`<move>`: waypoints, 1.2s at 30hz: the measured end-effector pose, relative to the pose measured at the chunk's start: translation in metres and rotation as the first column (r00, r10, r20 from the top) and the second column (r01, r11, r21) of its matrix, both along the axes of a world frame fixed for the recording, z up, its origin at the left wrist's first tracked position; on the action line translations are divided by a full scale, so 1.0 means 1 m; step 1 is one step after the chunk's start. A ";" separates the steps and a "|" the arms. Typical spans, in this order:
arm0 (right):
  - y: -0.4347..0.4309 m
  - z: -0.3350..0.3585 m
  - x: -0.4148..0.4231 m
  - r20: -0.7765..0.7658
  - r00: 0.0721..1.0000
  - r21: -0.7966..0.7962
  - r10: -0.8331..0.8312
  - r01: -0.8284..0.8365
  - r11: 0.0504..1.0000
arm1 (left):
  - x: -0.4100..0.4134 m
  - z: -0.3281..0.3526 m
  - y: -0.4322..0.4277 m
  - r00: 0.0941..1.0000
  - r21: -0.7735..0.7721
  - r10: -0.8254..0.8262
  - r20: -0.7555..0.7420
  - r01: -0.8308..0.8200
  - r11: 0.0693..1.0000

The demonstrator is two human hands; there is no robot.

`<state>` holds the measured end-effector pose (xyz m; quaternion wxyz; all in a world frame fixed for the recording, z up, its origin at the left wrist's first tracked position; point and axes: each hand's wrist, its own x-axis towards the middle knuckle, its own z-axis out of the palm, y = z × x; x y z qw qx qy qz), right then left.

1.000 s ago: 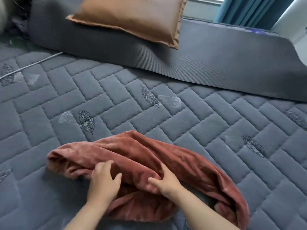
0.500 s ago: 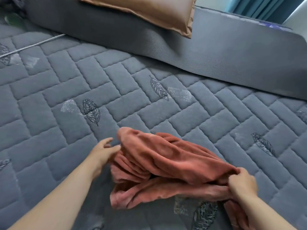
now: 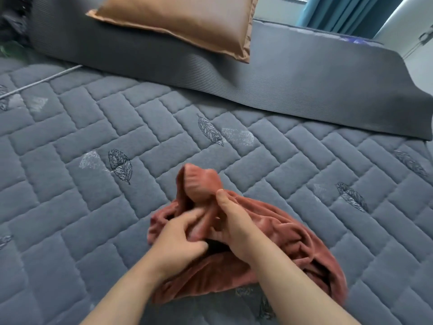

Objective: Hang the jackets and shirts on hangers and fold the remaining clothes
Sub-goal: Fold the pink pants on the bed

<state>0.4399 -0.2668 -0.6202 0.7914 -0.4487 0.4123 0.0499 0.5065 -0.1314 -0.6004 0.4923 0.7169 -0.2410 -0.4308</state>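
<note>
A rust-red velvety garment (image 3: 276, 235) lies bunched on the grey quilted bed (image 3: 93, 207) near its front edge. One ribbed end of it (image 3: 201, 184) stands lifted above the heap. My right hand (image 3: 230, 221) pinches the cloth just below that lifted end, thumb on top. My left hand (image 3: 178, 235) is beside it, fingers curled into the folds and blurred by motion. Both forearms reach in from the bottom of the head view and cover part of the garment.
A brown pillow (image 3: 187, 19) rests on a dark ribbed bolster (image 3: 304, 85) along the far side of the bed. A thin grey cable (image 3: 42, 80) lies at the far left. Teal curtains (image 3: 346, 12) hang behind the bed.
Both hands have come together at the middle of the garment. The cloth, spread wide before, is now gathered into a heap with one end raised.
</note>
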 end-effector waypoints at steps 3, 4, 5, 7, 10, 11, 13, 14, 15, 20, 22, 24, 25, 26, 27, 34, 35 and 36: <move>-0.018 0.030 -0.019 0.010 0.996 -0.015 -0.084 0.084 0.996 | -0.040 0.025 -0.006 0.991 -0.020 -0.069 -0.115 0.067 0.998; -0.023 0.040 -0.028 0.007 0.992 -0.017 -0.124 0.124 0.992 | -0.050 0.029 -0.007 0.983 -0.031 -0.019 -0.184 0.013 0.999; -0.028 0.052 -0.036 0.012 0.988 0.012 -0.156 0.156 0.988 | -0.057 0.035 -0.009 0.970 -0.034 0.047 -0.237 -0.057 0.998; -0.036 0.078 -0.052 0.019 0.975 0.111 -0.221 0.217 0.970 | -0.065 0.050 -0.012 0.957 0.001 0.187 -0.220 -0.191 0.982; -0.047 0.128 -0.070 0.072 0.947 0.191 -0.312 0.294 0.937 | -0.065 0.075 -0.015 0.956 0.027 0.265 0.128 -0.270 0.962; -0.049 0.147 -0.075 0.110 0.935 0.223 -0.336 0.306 0.925 | -0.066 0.088 -0.015 0.962 0.036 0.191 0.196 -0.201 0.979; -0.053 0.187 -0.082 0.229 0.892 0.306 -0.391 0.315 0.899 | -0.075 0.116 -0.022 0.971 0.078 -0.107 0.215 0.092 0.993; -0.055 0.207 -0.085 0.298 0.863 0.320 -0.409 0.313 0.894 | -0.084 0.128 -0.027 0.937 0.132 -0.259 0.235 0.233 0.963; -0.059 0.227 -0.089 0.374 0.832 0.304 -0.410 0.307 0.902 | -0.093 0.137 -0.032 0.887 0.198 -0.374 0.270 0.329 0.924; -0.080 0.318 -0.113 0.510 0.804 0.083 -0.306 0.308 0.948 | -0.127 0.174 -0.034 0.942 0.258 -0.178 0.284 0.103 0.961; -0.093 0.358 -0.128 0.518 0.805 0.007 -0.288 0.333 0.943 | -0.116 0.210 -0.045 0.957 0.239 -0.192 0.216 0.138 0.961; -0.104 0.390 -0.145 0.530 0.803 -0.057 -0.273 0.355 0.933 | -0.100 0.246 -0.050 0.943 0.265 -0.238 0.234 0.174 0.949; -0.110 0.407 -0.150 0.523 0.811 -0.111 -0.263 0.371 0.922 | -0.085 0.272 -0.050 0.918 0.269 -0.223 0.326 0.136 0.953; -0.115 0.422 -0.157 0.509 0.820 -0.162 -0.261 0.389 0.907 | -0.070 0.295 -0.049 0.878 0.259 -0.171 0.448 0.056 0.964; -0.121 0.437 -0.161 0.500 0.827 -0.204 -0.257 0.402 0.893 | -0.056 0.322 -0.048 0.821 0.220 -0.119 0.558 -0.008 0.976; -0.144 0.522 -0.174 0.118 0.993 -0.781 0.001 0.092 0.618 | -0.027 0.504 -0.043 0.514 -0.359 0.305 0.802 0.005 0.933; -0.145 0.535 -0.173 0.028 0.998 -0.844 0.048 -0.002 0.537 | -0.026 0.524 -0.043 0.460 -0.409 0.361 0.811 0.005 0.912; -0.145 0.546 -0.171 -0.065 0.994 -0.886 0.083 -0.096 0.454 | -0.024 0.542 -0.042 0.408 -0.456 0.417 0.812 0.000 0.890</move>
